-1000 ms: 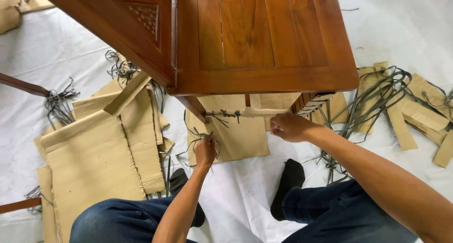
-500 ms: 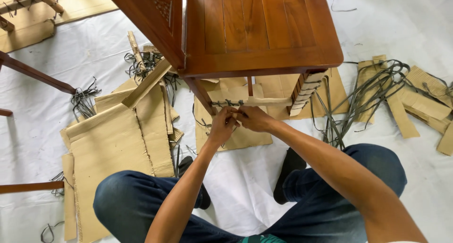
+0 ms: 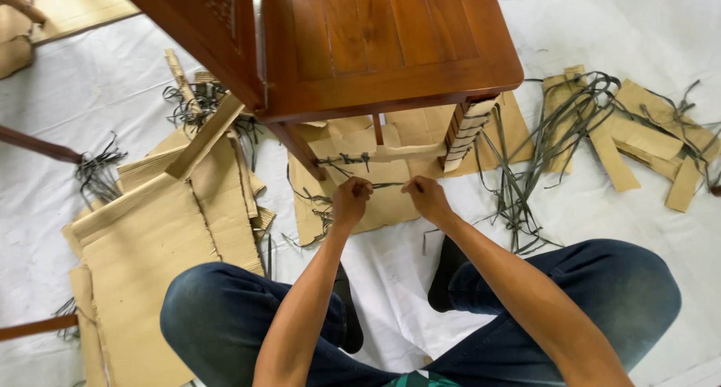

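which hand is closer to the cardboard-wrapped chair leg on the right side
The right hand is nearer, just below-left of the cardboard-wrapped chair leg. The left hand is farther left, beyond the right hand.

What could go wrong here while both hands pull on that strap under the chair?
The left hand and right hand stretch a dark strap taut; it may snap or cut skin. Loose straps on the floor sheet beside the right knee could snag a foot. Tugging may shift the wooden chair.
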